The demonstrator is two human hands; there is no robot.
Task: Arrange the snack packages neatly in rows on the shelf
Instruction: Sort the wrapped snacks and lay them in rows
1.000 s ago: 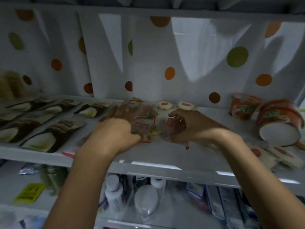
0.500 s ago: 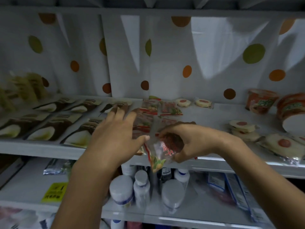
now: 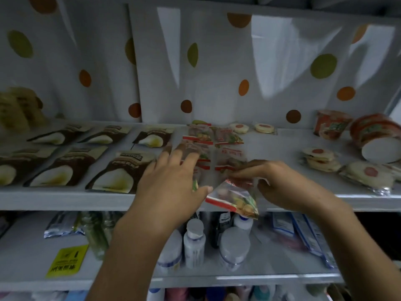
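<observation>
Several small clear snack packets with red stripes (image 3: 213, 137) lie in two short rows in the middle of the white shelf (image 3: 65, 199). My left hand (image 3: 173, 183) lies flat with spread fingers on the left row of packets. My right hand (image 3: 275, 183) pinches one more clear red-striped packet (image 3: 234, 197), which hangs tilted over the shelf's front edge. Brown and white pouches (image 3: 117, 172) lie in neat rows on the left half of the shelf.
Round wrapped cakes (image 3: 321, 159) lie loose on the right, two more (image 3: 251, 127) at the back. Red noodle cups (image 3: 375, 137) lie tipped at the far right. A dotted sheet (image 3: 217, 72) backs the shelf. Bottles (image 3: 194, 242) stand on the lower shelf below my hands.
Both hands came forward from the middle of the shelf. The left hand now lies flatter on the packets, and the right hand's packet hangs lower over the front edge.
</observation>
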